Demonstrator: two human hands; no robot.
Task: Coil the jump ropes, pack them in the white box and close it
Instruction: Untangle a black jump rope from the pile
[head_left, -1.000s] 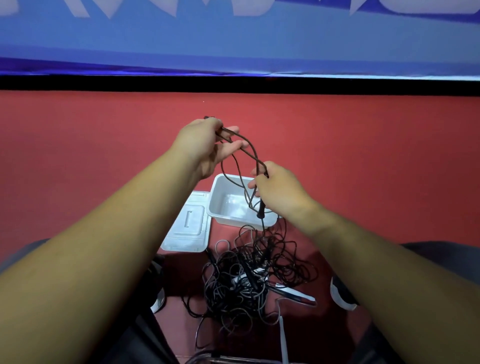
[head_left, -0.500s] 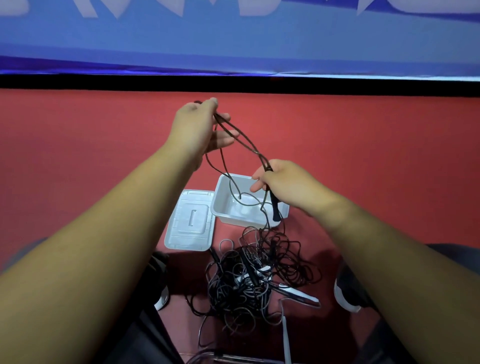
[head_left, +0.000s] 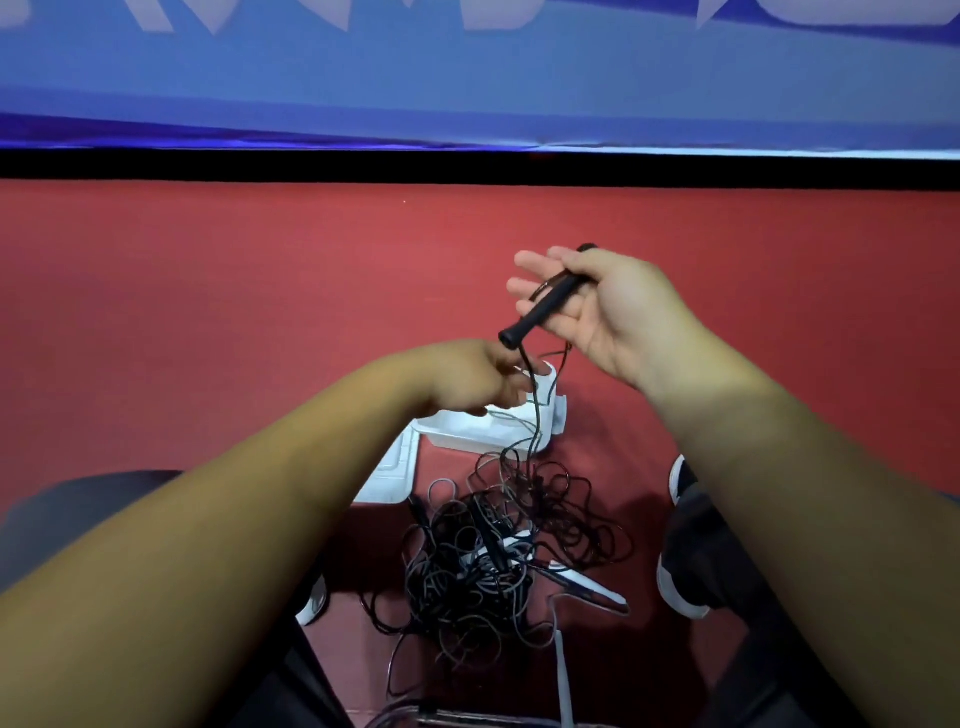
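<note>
Fingers (head_left: 530, 259) of the right hand (head_left: 608, 317), half open, cradle the black handle (head_left: 545, 306); left hand (head_left: 462, 379) pinches its cord (head_left: 535, 410).

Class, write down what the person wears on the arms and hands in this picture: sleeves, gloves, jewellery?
Nothing shows. The left hand and right hand are bare, with no gloves, rings or watch visible. The left forearm and right forearm are bare too, and no sleeve reaches into view.
</note>
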